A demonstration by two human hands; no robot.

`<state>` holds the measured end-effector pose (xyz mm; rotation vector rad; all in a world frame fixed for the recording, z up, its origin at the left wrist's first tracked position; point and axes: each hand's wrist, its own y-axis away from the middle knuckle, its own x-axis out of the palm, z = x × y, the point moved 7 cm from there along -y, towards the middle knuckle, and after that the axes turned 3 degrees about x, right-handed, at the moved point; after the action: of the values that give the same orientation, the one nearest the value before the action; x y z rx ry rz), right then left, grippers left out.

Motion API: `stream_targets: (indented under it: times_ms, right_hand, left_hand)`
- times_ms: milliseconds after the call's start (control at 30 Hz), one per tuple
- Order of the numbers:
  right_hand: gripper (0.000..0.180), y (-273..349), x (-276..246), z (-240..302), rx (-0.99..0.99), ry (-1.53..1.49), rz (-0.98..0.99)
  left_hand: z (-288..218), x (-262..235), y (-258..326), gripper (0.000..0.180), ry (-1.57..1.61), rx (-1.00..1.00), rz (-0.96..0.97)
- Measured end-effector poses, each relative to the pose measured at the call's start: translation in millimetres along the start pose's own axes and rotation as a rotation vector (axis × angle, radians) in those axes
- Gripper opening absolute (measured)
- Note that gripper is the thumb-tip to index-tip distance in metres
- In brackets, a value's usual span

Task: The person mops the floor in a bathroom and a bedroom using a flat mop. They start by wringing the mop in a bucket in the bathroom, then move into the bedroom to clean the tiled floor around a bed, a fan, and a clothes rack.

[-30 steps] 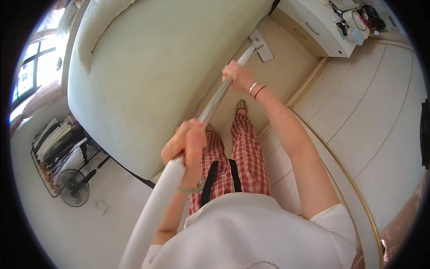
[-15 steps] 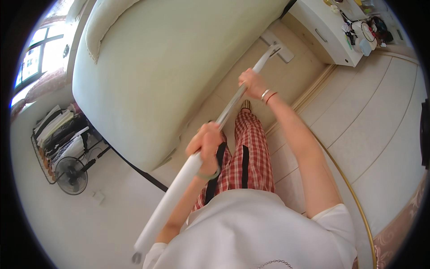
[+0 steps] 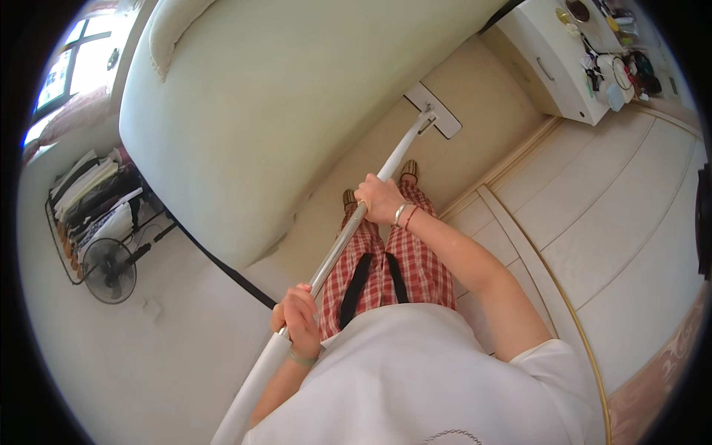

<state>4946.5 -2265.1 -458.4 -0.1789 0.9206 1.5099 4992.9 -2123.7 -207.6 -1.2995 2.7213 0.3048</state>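
Observation:
A flat mop (image 3: 337, 251) with a silver and white pole slants across my body, from the lower left up to the floor. Its white rectangular head (image 3: 445, 121) lies flat on the beige floor beside the bed. My right hand (image 3: 380, 199) is wrapped round the pole, below the white upper section. Lower down, near my waist, my left hand (image 3: 297, 319) closes on the pole just above the thick white sleeve. The pole's bottom-left end runs out of view.
The pale green bed (image 3: 267, 111) borders the floor strip (image 3: 482, 89) on the left. A white drawer cabinet (image 3: 545, 59) stands at the far right, with small items on top. White sliding doors (image 3: 593, 200) line the right. A black fan (image 3: 110, 271) and hanging clothes (image 3: 100, 200) are at left.
Both hands have drawn the mop back toward me and to the left. Its head has slid nearer my feet, away from the cabinet, and now shows more fully.

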Motion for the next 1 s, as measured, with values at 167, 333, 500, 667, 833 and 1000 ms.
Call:
stream_targets:
  times_ms: [167,333,500,667,833,1000]
  right_hand:
    - [0.014,-11,-36,-44,-0.031,-0.003,-0.228]
    - [0.006,-32,-73,-174,0.026,0.148,-0.337]
    - [0.012,-25,-71,-163,0.182,0.222,-0.221]
    - [0.005,-1,-14,-33,0.076,0.123,-0.083]
    - [0.010,12,-5,-11,-0.020,-0.062,-0.163]
    - [0.008,-20,-57,-128,0.056,0.199,-0.290]
  left_hand:
    - [11,37,-50,0.035,0.300,0.089,-0.047]
    - [65,116,-100,0.029,0.411,0.135,0.029]
    - [73,108,-82,0.032,0.303,0.051,0.032]
    - [24,22,-17,0.036,0.091,-0.068,0.062]
    - [8,5,-6,0.035,0.131,-0.009,-0.027]
    - [54,88,-80,0.031,0.371,0.005,0.037]
